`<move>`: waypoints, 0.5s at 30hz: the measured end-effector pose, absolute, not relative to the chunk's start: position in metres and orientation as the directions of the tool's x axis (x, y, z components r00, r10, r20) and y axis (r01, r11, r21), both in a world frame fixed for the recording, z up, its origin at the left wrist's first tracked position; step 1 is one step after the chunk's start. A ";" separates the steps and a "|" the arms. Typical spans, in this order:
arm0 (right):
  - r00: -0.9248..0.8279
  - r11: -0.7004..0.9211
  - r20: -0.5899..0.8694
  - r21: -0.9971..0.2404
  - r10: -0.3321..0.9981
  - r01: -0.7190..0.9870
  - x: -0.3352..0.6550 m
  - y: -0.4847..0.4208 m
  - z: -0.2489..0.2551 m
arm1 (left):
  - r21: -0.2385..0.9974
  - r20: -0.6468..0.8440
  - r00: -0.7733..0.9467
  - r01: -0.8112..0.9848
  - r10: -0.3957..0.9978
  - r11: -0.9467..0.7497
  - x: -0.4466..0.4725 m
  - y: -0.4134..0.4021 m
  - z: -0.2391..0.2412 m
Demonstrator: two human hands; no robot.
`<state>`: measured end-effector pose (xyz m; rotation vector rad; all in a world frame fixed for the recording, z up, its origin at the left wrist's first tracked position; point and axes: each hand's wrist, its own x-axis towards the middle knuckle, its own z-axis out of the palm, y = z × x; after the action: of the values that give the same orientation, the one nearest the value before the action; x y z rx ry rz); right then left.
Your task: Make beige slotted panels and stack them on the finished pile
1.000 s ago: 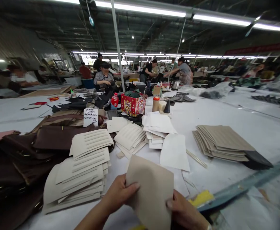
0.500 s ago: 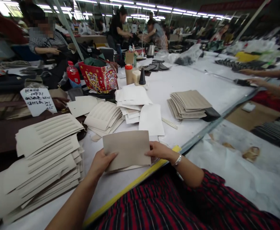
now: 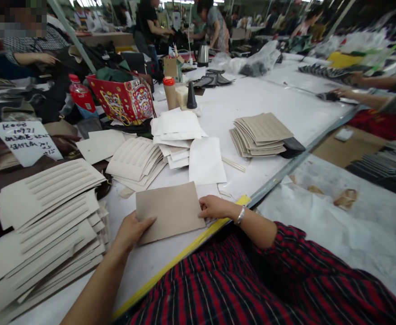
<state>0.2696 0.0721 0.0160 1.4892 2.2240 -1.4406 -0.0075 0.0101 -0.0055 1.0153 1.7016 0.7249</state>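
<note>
A flat beige-brown rectangular panel (image 3: 170, 210) is held close to the table's front edge, between my two hands. My left hand (image 3: 135, 230) grips its left side, thumb on top and the other fingers hidden underneath. At the right edge, my right hand (image 3: 216, 208) pinches it between thumb and fingers. White sheets (image 3: 206, 160) lie just beyond the panel. To the left of them is a small pile of cream ribbed pieces (image 3: 135, 160). A stack of brown panels (image 3: 262, 133) sits further to the right, on a black piece.
Large stacks of cream pieces (image 3: 48, 234) fill the left side. Behind stand a handwritten card (image 3: 26, 142), a red bottle (image 3: 81, 97), a red patterned bag (image 3: 121, 97), an orange-lidded container (image 3: 169, 92) and a black cone (image 3: 191, 97). A co-worker's hands (image 3: 345, 90) are at far right.
My view has tilted down and turned a little to the right. Both hands keep hold of the panel, which now lies flatter and lower; the lighter edge beneath it no longer shows.
</note>
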 end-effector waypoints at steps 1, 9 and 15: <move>-0.509 0.078 -0.538 -0.632 0.671 0.771 0.269 0.071 0.016 | 0.833 -0.440 -0.162 0.294 0.883 0.469 -0.007 0.011 -0.007; -0.480 0.123 -0.512 -0.582 0.712 0.804 0.266 0.070 0.013 | 0.809 -0.408 -0.201 0.371 0.890 0.455 -0.003 0.013 -0.004; -0.488 0.214 -0.430 -0.543 0.760 0.812 0.265 0.067 0.013 | 0.808 -0.401 -0.206 0.380 0.893 0.451 -0.004 0.013 -0.006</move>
<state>0.2653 0.0673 0.0126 1.5512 2.3923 -1.1427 -0.0036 0.0134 -0.0055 1.0882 1.7857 0.7026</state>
